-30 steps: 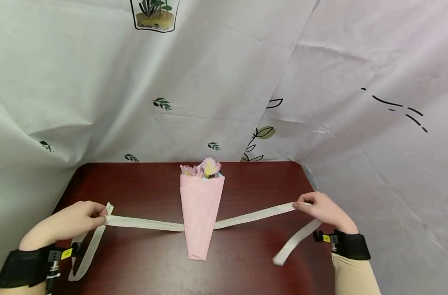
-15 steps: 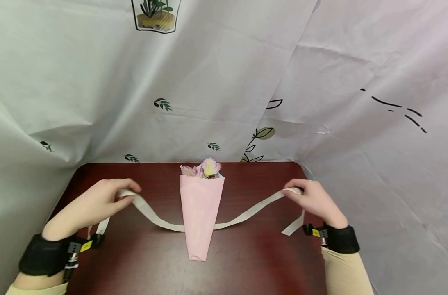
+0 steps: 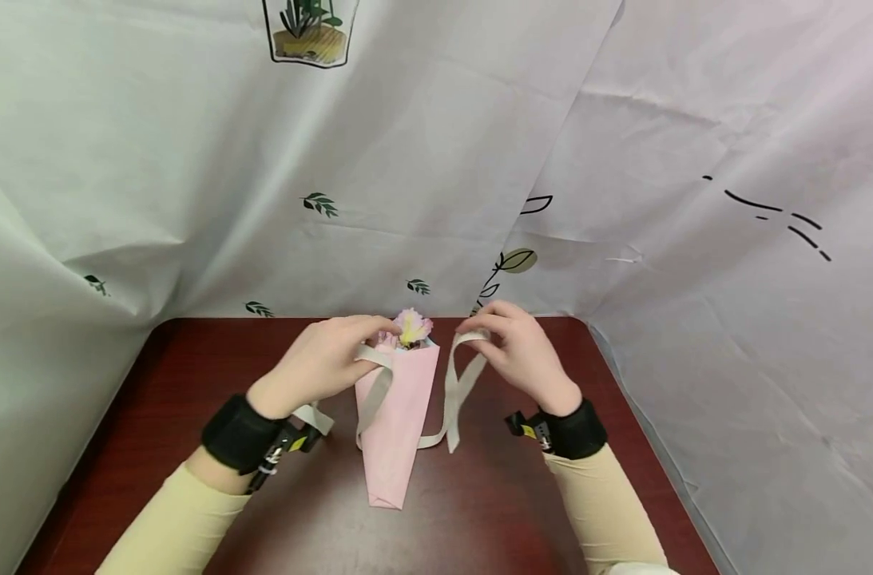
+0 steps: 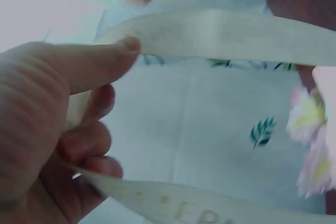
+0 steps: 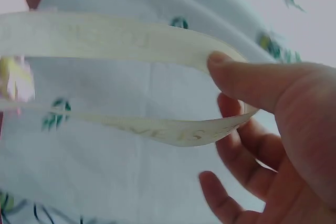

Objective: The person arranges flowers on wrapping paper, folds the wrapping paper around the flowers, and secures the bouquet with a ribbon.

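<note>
A small bouquet in pink wrapping paper [image 3: 400, 423] lies on the table, its pale pink and yellow flowers [image 3: 412, 327] at the far end. Beneath the bouquet passes a cream ribbon [image 3: 450, 399], coming out on both sides. My left hand [image 3: 324, 361] pinches one side of it between thumb and fingers, raised over the bouquet's upper left. Faint printed lettering shows on the ribbon [image 4: 220, 35] in the left wrist view. Just right of the flowers, my right hand [image 3: 518, 351] pinches the other side, with the ribbon [image 5: 131, 38] looped around its fingers and hanging down.
The dark red-brown table [image 3: 321, 527] has a back edge close behind the flowers. A white cloth backdrop [image 3: 436, 160] printed with leaves rises behind and beside it. Black bands with small cameras sit on the left wrist [image 3: 240, 435] and right wrist [image 3: 576, 431].
Both hands have moved inward and away from the body, bringing the ribbon's two sides up near the flowers. The ribbon, first stretched wide, now hangs slack in loops. The bouquet has stayed put.
</note>
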`<state>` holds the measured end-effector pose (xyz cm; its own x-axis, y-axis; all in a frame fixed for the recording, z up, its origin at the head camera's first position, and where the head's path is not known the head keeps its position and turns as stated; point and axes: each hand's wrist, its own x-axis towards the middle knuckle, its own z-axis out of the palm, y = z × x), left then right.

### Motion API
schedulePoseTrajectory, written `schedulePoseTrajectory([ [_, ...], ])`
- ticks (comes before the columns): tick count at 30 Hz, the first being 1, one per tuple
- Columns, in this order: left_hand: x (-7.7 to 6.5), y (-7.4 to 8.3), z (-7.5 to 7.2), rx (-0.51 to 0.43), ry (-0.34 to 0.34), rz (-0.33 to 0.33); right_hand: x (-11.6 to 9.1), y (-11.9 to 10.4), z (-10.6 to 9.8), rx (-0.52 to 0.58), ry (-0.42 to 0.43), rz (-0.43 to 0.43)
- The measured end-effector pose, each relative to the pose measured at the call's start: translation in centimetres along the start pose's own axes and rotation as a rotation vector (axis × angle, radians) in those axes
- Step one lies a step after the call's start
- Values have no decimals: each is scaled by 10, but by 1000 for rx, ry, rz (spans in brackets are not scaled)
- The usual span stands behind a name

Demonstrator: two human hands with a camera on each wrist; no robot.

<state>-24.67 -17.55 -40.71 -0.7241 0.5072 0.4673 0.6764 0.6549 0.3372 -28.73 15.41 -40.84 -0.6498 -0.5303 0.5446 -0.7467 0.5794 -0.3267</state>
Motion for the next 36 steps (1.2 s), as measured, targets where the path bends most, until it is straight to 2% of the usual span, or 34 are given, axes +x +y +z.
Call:
schedulePoseTrajectory([
  [3, 14, 7, 18, -31, -32, -72, 9, -10, 15, 23, 27, -25],
  [6, 23, 9, 36, -91, -68, -112, 14, -17, 30, 52, 60, -42],
  [9, 27, 11, 49, -182, -80, -120, 16, -23, 41, 71, 89, -43],
  [13, 26, 13, 56, -269, -63, -152, 11, -28, 52, 116, 137, -7],
  [16, 24, 14, 58, -284, -53, -196, -2, -32, 63, 195, 252, 41],
  [20, 22, 16, 58, -283, -55, -255, -32, -44, 89, 320, 492, 73],
  [22, 22, 16, 57, -283, -51, -272, -46, -51, 106, 367, 542, 87],
  [24, 21, 16, 57, -282, -42, -281, -57, -57, 121, 403, 514, 132],
  [26, 21, 15, 57, -287, -36, -283, -63, -61, 133, 437, 446, 209],
  [30, 19, 14, 61, -303, -59, -285, -65, -65, 144, 499, 370, 373],
  [33, 16, 14, 60, -327, -86, -291, -59, -66, 145, 536, 348, 423],
  [36, 14, 14, 57, -380, -103, -302, -54, -66, 144, 585, 305, 438],
])
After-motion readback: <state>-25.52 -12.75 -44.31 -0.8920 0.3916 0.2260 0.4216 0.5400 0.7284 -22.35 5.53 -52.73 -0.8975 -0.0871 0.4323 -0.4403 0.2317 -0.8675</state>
